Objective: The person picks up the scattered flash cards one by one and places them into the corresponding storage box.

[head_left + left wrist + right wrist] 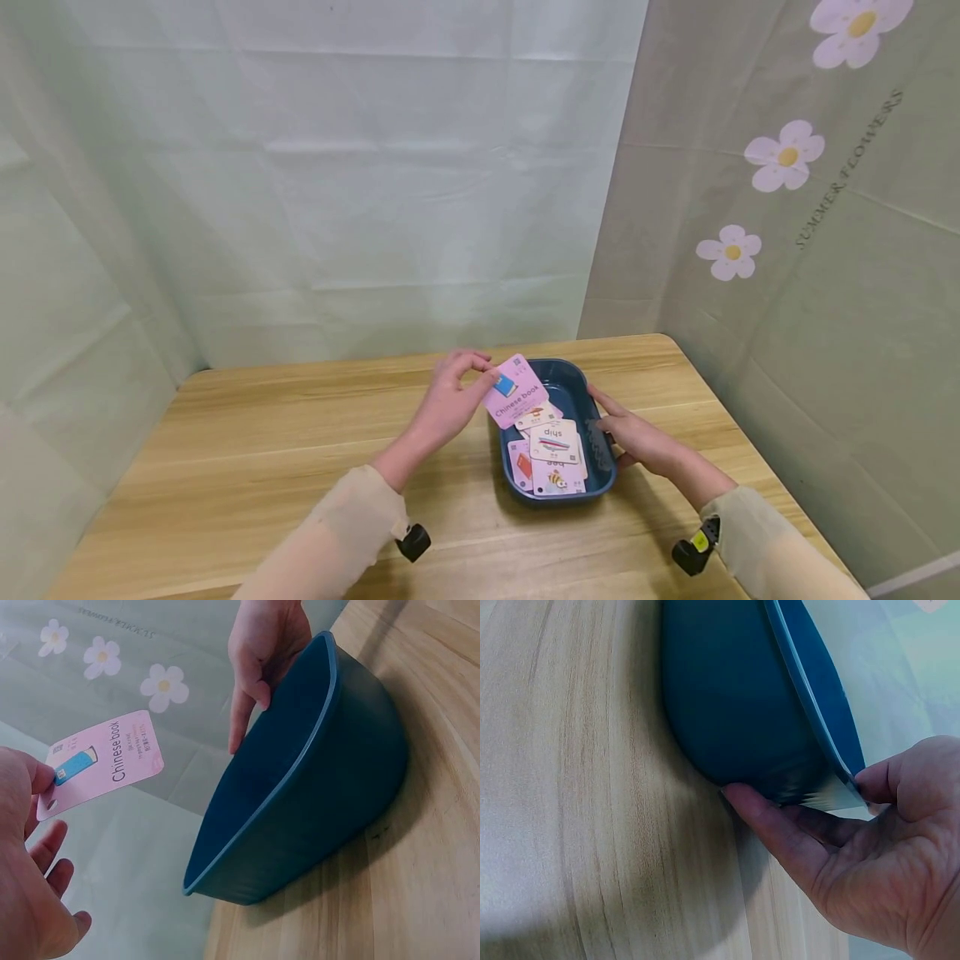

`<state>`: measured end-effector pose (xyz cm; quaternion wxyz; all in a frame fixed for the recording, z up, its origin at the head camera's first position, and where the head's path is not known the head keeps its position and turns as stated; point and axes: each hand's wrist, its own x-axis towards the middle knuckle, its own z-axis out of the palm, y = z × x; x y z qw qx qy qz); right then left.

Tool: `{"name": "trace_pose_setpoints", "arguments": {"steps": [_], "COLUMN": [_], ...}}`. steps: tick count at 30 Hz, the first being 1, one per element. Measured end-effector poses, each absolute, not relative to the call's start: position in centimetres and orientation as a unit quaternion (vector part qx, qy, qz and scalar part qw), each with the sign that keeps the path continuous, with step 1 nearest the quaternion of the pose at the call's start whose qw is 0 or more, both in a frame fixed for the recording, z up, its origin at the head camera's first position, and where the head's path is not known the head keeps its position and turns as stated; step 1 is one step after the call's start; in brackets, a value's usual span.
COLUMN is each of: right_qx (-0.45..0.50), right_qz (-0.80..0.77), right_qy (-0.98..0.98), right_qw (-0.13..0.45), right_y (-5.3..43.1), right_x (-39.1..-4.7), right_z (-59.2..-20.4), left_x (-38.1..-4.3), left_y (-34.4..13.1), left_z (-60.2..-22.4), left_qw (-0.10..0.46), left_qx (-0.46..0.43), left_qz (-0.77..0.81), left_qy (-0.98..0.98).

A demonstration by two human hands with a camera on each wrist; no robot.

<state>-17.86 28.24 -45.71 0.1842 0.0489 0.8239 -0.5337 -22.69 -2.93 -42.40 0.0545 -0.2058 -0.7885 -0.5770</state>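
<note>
A pink flash card (517,390) printed "Chinese book" is pinched at its edge by my left hand (453,396), over the left rim of a dark blue plastic bin. In the left wrist view the card (112,761) is held between thumb and fingers, with the other fingers loosely spread. My right hand (637,437) grips the right side of the bin (735,690), thumb at the rim and fingers against the outer wall. Inside the bin lie several cards, among them a "ship" card (555,442) and a bee card (558,479).
The bin stands on a wood-grain table (300,467) near its right side. Pale cloth hangs behind the table, and a curtain with white flowers (783,157) hangs at the right. Each wrist carries a small black camera.
</note>
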Motion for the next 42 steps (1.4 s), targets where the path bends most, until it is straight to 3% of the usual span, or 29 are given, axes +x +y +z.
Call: {"name": "trace_pose_setpoints", "arguments": {"steps": [26, 42], "right_qx": [0.052, 0.045], "right_qz": [-0.535, -0.530], "right_qy": [0.824, 0.827], "right_qw": [0.180, 0.181], "right_y": [28.1, 28.1], "right_x": [-17.9, -17.7], "right_z": [-45.9, -45.6], "left_x": [-22.0, -21.4], "left_y": [0.0, 1.2], "left_z": [-43.1, -43.2], "left_qw": [0.031, -0.022], "left_qx": [-0.246, -0.275], "left_qz": [-0.525, -0.451], "left_qy": [-0.814, -0.848]}}
